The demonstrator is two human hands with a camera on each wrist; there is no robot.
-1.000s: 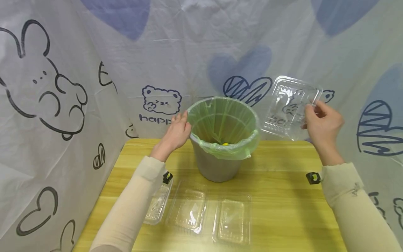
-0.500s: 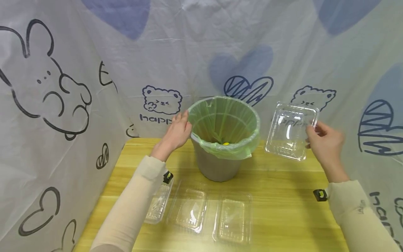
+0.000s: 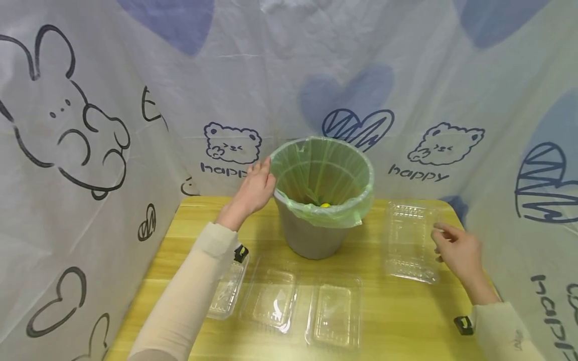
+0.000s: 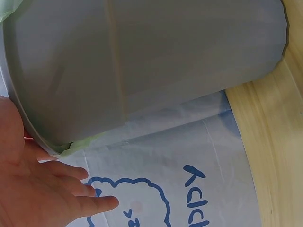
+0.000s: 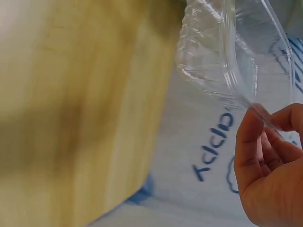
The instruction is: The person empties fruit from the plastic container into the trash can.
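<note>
In the head view my left hand (image 3: 255, 190) rests at the left rim of a grey trash bin (image 3: 311, 243) lined with a green plastic bag (image 3: 334, 213). Its fingers (image 4: 97, 206) reach out straight beside the bin's wall in the left wrist view. My right hand (image 3: 460, 253) pinches the right edge of a clear plastic food container (image 3: 412, 240), low over the table to the bin's right. Thumb and fingers meet on the container's rim in the right wrist view (image 5: 272, 165). Something small and yellow (image 3: 325, 205) shows inside the bin.
Three more clear plastic containers lie in a row at the front of the wooden table (image 3: 388, 321): a left one (image 3: 228, 291), partly behind my left sleeve, a middle one (image 3: 271, 301) and a right one (image 3: 334, 316). A printed white curtain (image 3: 280, 75) surrounds the table.
My right hand has brought the clear container down from the height of the curtain print to just over the table, right of the bin. My left hand has stayed at the bin's rim.
</note>
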